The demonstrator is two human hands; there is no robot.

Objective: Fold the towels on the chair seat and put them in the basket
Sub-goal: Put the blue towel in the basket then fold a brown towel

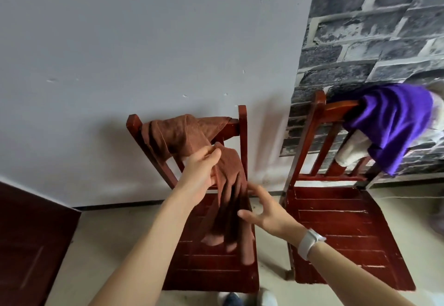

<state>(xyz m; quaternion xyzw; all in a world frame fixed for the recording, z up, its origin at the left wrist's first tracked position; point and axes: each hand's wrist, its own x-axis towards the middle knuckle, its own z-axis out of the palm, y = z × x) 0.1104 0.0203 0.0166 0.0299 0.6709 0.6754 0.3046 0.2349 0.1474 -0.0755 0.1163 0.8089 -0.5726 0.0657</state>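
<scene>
Dark red door panel (28, 245) far left. Left hand (201, 173) pinches brown towel (204, 152) draped over left chair (216, 265) backrest, tail hanging over seat. Right hand (266, 212) beside hanging tail, fingers spread, grasping nothing. Right chair (341, 233): purple towel (394, 123) on backrest.

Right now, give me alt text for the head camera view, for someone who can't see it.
The left hand pinches a brown terry towel draped from a red wooden chair back, while the open right hand reaches toward it. A purple cloth hangs on a second red chair beside it.
</scene>
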